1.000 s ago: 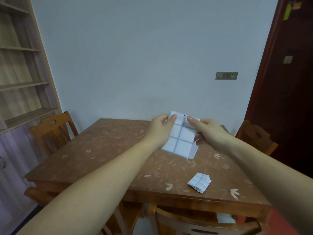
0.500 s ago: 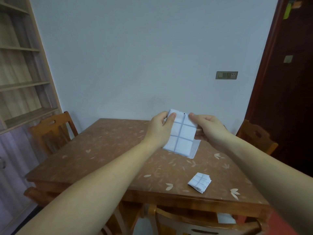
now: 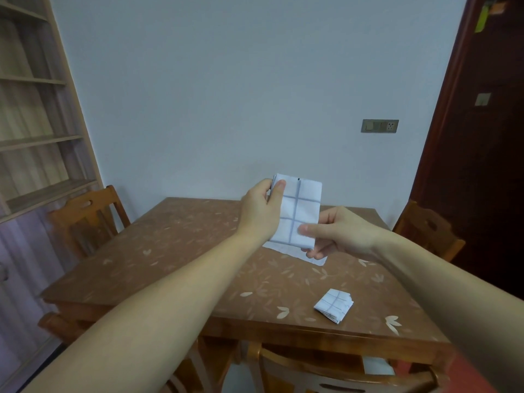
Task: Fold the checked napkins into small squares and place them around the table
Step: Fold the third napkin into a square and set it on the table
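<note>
While the left hand and right hand pinch the checked napkin at centre, it partly hides a flat cloth; a folded square lies lower right on the table.

- We see soft, even, rather dim indoor light with no source in view; the pale wall takes a cool grey-blue cast.
- We find the dark door on the right sunk in shade, its detail mostly lost.
- The held napkin is the brightest patch, not blown out.
- Only a weak, soft shadow lies beside the folded napkin on the counter, which shows a faint sheen.
- Wide-angle bending tilts the shelf unit inward and swells the forearms near the lower edge.
- Focus is slightly soft throughout.
</note>
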### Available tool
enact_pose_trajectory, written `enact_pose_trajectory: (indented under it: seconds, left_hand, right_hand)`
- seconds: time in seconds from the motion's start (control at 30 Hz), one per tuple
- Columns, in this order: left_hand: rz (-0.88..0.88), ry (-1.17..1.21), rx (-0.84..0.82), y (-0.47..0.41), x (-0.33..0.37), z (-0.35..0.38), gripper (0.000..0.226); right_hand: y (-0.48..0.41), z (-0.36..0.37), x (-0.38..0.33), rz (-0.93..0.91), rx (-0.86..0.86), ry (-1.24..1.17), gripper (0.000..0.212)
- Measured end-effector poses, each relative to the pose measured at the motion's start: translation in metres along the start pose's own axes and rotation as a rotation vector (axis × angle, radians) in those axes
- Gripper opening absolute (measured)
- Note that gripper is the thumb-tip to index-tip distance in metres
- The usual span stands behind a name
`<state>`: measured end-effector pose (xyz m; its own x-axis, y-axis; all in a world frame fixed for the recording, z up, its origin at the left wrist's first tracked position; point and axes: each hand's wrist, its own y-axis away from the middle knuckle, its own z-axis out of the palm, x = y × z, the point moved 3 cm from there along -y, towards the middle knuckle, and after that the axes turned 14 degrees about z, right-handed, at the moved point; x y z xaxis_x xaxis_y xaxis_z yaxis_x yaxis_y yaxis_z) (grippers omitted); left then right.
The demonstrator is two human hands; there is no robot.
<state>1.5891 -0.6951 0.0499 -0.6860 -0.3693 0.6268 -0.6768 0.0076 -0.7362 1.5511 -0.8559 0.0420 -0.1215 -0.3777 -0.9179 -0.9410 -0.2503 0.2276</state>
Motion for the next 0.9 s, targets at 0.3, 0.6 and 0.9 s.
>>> enact_pose_trajectory:
  seconds: [0.3, 0.6, 0.9]
  left_hand:
    - [-0.039, 0.032, 0.067, -0.006, -0.005, -0.006, 0.041]
    - [-0.333, 0.254, -0.497, 0.016, -0.024, -0.01, 0.027]
    - [-0.382, 0.28, -0.546, 0.025, -0.043, -0.022, 0.012]
  right_hand:
    - [-0.004, 0.007, 0.005, 0.061, -0.044, -0.002, 0.013]
    - [-0.014, -0.007, 0.015, 0.05, 0.071, -0.028, 0.021]
    - [-0.041, 0.002, 0.017, -0.008, 0.202, -0.288, 0.019]
